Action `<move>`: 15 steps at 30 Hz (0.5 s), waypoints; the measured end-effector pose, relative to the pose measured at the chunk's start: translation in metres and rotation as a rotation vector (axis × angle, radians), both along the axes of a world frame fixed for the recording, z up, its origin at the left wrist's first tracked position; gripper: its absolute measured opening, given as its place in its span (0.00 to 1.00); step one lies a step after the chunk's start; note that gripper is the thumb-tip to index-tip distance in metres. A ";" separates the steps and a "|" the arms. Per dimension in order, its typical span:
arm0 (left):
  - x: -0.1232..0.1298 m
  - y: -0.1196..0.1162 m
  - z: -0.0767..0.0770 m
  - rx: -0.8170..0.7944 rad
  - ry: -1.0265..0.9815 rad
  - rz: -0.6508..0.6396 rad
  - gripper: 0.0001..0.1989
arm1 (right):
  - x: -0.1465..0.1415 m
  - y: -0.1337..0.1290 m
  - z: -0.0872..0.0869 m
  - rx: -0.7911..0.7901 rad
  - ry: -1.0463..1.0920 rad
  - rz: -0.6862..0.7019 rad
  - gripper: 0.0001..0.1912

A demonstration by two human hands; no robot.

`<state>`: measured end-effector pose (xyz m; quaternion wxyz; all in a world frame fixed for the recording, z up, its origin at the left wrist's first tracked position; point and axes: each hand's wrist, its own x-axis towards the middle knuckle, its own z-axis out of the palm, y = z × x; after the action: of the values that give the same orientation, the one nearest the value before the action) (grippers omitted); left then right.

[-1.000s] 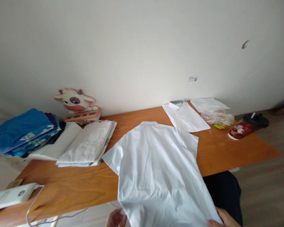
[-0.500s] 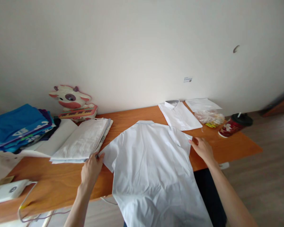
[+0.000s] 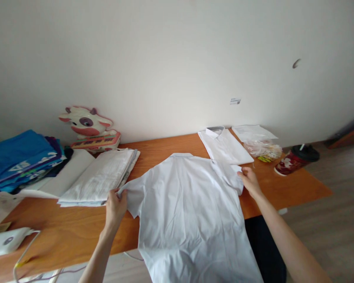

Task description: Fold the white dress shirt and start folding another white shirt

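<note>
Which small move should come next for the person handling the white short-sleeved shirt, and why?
Probably turning the sleeves inward over the white short-sleeved shirt: the left hand and right hand each grip a sleeve end, both sleeves stick out sideways, and the body lies spread out.

White shirt [image 3: 191,208]: matt, creased cloth; table [image 3: 76,228]: smooth wood, faint sheen; from the shirt, the cow toy [image 3: 90,129] at 10 o'clock looks glossy plastic, the bag [image 3: 261,149] at 2 o'clock crinkled, shiny, see-through plastic
</note>
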<state>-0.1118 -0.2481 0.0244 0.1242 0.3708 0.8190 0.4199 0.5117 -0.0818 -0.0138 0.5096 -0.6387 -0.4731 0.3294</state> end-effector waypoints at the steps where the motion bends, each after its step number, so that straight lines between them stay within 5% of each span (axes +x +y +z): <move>1: 0.006 0.003 0.000 0.054 -0.081 -0.022 0.24 | -0.004 -0.001 -0.002 0.010 -0.024 0.017 0.27; 4: 0.028 0.008 0.006 0.258 -0.312 -0.063 0.26 | -0.022 -0.012 0.006 0.145 -0.132 0.071 0.32; 7: 0.058 0.004 0.026 0.407 -0.267 -0.083 0.31 | -0.050 -0.035 0.039 0.319 -0.291 0.140 0.31; 9: 0.079 -0.003 0.044 0.336 -0.251 -0.327 0.31 | -0.071 -0.055 0.068 0.326 -0.373 0.350 0.32; 12: 0.099 -0.013 0.061 0.064 -0.327 -0.808 0.24 | -0.095 -0.078 0.098 0.170 -0.421 0.860 0.32; 14: 0.102 -0.011 0.062 -0.001 -0.286 -0.859 0.19 | -0.102 -0.082 0.102 0.107 -0.410 1.037 0.23; 15: 0.101 -0.006 0.059 0.015 -0.222 -0.817 0.18 | -0.103 -0.079 0.100 0.121 -0.406 1.021 0.18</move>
<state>-0.0105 -0.2537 0.0831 0.3652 0.6183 0.5834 0.3795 0.4086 -0.1611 0.0859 0.2194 -0.3485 -0.8296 0.3771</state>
